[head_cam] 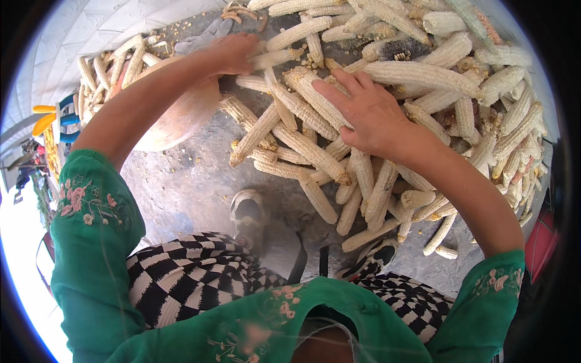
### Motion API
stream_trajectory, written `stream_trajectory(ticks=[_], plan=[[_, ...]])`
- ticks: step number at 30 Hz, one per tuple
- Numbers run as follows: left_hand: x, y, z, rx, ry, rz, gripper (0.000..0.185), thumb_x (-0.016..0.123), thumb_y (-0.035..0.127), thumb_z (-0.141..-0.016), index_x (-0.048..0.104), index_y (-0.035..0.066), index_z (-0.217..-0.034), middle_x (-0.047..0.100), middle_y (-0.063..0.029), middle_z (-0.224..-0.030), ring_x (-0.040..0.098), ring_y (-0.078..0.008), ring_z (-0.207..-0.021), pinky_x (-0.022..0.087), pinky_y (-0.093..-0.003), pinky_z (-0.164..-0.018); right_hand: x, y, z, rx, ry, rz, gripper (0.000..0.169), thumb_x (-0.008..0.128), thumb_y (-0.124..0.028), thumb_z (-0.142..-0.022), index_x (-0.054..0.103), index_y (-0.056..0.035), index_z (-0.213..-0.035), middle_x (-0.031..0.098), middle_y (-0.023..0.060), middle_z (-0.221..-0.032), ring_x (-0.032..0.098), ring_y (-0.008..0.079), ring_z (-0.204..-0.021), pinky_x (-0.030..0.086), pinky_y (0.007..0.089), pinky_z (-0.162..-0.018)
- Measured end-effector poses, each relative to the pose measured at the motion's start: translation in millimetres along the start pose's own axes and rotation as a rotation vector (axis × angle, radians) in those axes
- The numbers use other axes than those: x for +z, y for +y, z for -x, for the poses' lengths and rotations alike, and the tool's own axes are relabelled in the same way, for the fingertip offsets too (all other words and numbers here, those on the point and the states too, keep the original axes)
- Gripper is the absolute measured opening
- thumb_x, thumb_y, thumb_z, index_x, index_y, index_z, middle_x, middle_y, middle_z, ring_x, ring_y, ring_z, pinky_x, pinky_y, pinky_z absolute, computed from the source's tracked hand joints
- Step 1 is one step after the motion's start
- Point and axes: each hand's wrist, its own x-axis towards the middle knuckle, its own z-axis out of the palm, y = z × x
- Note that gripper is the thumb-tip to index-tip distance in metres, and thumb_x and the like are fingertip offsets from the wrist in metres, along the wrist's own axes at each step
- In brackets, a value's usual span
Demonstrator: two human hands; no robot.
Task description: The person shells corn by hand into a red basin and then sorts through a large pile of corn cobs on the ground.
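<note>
My left hand reaches to the far side of the pile, its fingers closed around the end of a stripped corn cob. That cob points to the right and is slightly blurred. Over the middle of the heap, my right hand is spread, palm down. Its index finger and thumb lie along a thick pale cob, which it touches without plainly gripping. The heap of corn cobs, mostly bare of kernels, spreads around and beyond both hands. A dark, blackened cob lies among them.
Under my left forearm stands a large pale rounded vessel or gourd. A grey glove lies behind it, near a smaller cob pile. White sheeting borders the back. My shoes are on the concrete floor.
</note>
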Motion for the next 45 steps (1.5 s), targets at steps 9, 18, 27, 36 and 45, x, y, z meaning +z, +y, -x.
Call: stream_trajectory(ticks=[9, 18, 27, 36, 45], plan=[[-7.5, -17.2, -4.0, 0.072, 0.163, 0.393, 0.062, 0.075, 0.018, -0.066, 0.048, 0.002, -0.119, 0.058, -0.0150, -0.104, 0.057, -0.0251, -0.099, 0.045, -0.0375, -0.087, 16.7, 6.8, 2.4, -0.172, 0.050, -0.233, 0.070, 0.067, -0.011, -0.068, 0.041, -0.0187, -0.133, 0.041, 0.0156, -0.127, 0.046, 0.0315, -0.108, 0.044, 0.0401, -0.089], [17.7, 30.5, -24.0, 0.420, 0.354, 0.114, 0.115, 0.082, 0.026, -0.060, 0.005, 0.015, -0.145, 0.045, -0.0144, -0.122, 0.050, -0.0329, -0.109, 0.045, -0.0392, -0.089, 36.7, -13.0, -11.0, -0.208, 0.074, 0.044, 0.060, 0.056, -0.012, -0.075, 0.042, -0.0217, -0.132, 0.043, 0.0145, -0.123, 0.049, 0.0273, -0.103, 0.047, 0.0358, -0.078], [5.8, 58.3, -13.3, 0.219, 0.058, 0.299, 0.100, 0.076, 0.011, -0.060, 0.016, 0.019, -0.140, 0.060, -0.0193, -0.098, 0.060, -0.0401, -0.087, 0.048, -0.0445, -0.080, 31.7, -2.5, -21.5, -0.225, -0.026, -0.069, 0.077, 0.067, -0.006, -0.065, 0.039, -0.0242, -0.134, 0.044, 0.0139, -0.120, 0.051, 0.0296, -0.098, 0.050, 0.0368, -0.075], [-26.3, 13.6, 20.0, 0.230, 0.334, -0.005, 0.072, 0.069, 0.018, -0.067, 0.038, 0.007, -0.130, 0.051, -0.0154, -0.117, 0.056, -0.0334, -0.102, 0.048, -0.0390, -0.085, 2.3, 5.9, -15.9, 0.003, -0.213, -0.543, 0.084, 0.059, 0.003, -0.067, 0.029, -0.0203, -0.141, 0.039, 0.0162, -0.131, 0.046, 0.0318, -0.117, 0.044, 0.0375, -0.093], [-77.2, -242.5, 144.9, -0.601, 0.805, -0.487, 0.074, 0.067, 0.037, -0.078, 0.031, 0.018, -0.140, 0.037, -0.0135, -0.135, 0.043, -0.0344, -0.120, 0.037, -0.0561, -0.095, -39.5, 13.1, -7.1, 0.327, -0.017, -1.111, 0.086, 0.066, -0.014, -0.069, 0.025, -0.0112, -0.143, 0.048, 0.0156, -0.127, 0.051, 0.0232, -0.113, 0.040, 0.0312, -0.096]])
